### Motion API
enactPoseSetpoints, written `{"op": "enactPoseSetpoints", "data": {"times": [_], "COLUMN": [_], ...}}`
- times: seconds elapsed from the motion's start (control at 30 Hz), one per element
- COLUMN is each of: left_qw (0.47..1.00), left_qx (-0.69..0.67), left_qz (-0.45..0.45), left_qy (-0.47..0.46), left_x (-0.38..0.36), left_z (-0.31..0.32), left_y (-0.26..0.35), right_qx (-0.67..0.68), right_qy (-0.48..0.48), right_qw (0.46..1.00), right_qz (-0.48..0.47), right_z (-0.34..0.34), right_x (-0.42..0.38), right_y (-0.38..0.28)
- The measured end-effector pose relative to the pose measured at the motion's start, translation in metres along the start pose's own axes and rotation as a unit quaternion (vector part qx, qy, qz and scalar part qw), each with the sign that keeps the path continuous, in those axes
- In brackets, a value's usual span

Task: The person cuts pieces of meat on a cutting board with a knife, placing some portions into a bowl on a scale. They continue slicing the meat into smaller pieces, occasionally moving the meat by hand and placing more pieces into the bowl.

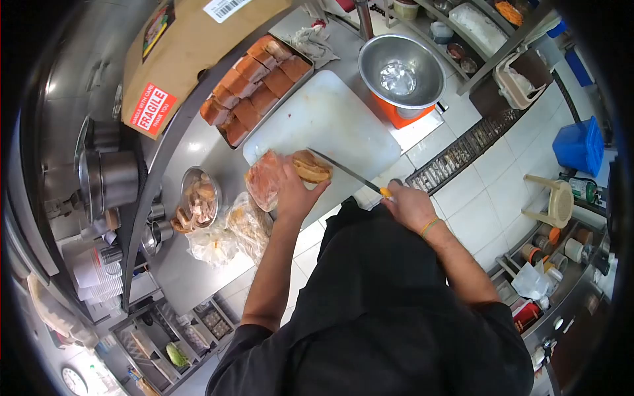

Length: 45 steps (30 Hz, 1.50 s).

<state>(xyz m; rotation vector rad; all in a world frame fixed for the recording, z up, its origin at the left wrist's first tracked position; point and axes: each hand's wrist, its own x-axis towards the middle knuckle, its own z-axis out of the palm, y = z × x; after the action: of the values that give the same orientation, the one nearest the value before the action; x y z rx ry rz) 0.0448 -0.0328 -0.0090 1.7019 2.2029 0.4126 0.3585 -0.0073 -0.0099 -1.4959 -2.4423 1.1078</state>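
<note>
My right hand [411,210] is wrapped around the yellow handle of a knife [350,173], its long blade pointing up and left over the white cutting board [330,109]. The blade lies along the far side of a browned slab of meat [310,167] at the board's near edge. My left hand [297,193] grips that slab, thumb on its near side and fingers at its left end. Against those fingers on the left rests a pink piece of meat [264,178]. Beyond the board, a metal tray [267,109] holds several browned meat blocks.
On the steel counter's left stand a metal bowl of meat scraps [200,198] and plastic bags [243,228]. A large steel bowl [403,69] sits on an orange base at right. A cardboard box [191,53] overhangs the far left. A floor drain [462,152] runs at right.
</note>
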Motion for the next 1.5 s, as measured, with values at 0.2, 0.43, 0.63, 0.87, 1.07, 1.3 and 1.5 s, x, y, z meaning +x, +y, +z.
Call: {"op": "enactPoseSetpoints", "data": {"times": [0.2,0.43,0.63,0.87,1.07,1.3,1.5], "left_qw": [0.999,0.999,0.998,0.997,0.997,0.997,0.998], "left_qx": [0.005,-0.028,-0.034,-0.042,-0.059,-0.069,-0.046], "left_qz": [-0.007,0.008,-0.020,-0.038,-0.022,-0.016,-0.027], "left_qy": [-0.037,-0.023,-0.046,-0.058,-0.042,-0.006,0.013], "left_x": [0.019,0.017,0.023,0.027,0.024,0.024,0.027], "left_z": [0.007,0.015,0.014,0.017,0.020,0.031,0.036], "left_y": [0.004,0.014,0.016,0.012,0.011,0.014,0.016], "right_qx": [0.023,0.003,-0.056,-0.080,-0.072,-0.075,-0.089], "right_qy": [-0.019,-0.024,-0.044,-0.075,-0.084,-0.077,-0.092], "right_qw": [0.999,0.999,0.997,0.994,0.993,0.994,0.992], "right_qz": [0.036,-0.035,-0.037,0.006,0.030,-0.002,0.017], "right_z": [-0.011,-0.032,-0.048,-0.054,-0.045,-0.016,-0.022], "right_x": [-0.003,-0.008,-0.009,0.005,0.024,0.059,0.057], "right_y": [-0.001,-0.026,-0.048,-0.075,-0.084,-0.078,-0.078]}}
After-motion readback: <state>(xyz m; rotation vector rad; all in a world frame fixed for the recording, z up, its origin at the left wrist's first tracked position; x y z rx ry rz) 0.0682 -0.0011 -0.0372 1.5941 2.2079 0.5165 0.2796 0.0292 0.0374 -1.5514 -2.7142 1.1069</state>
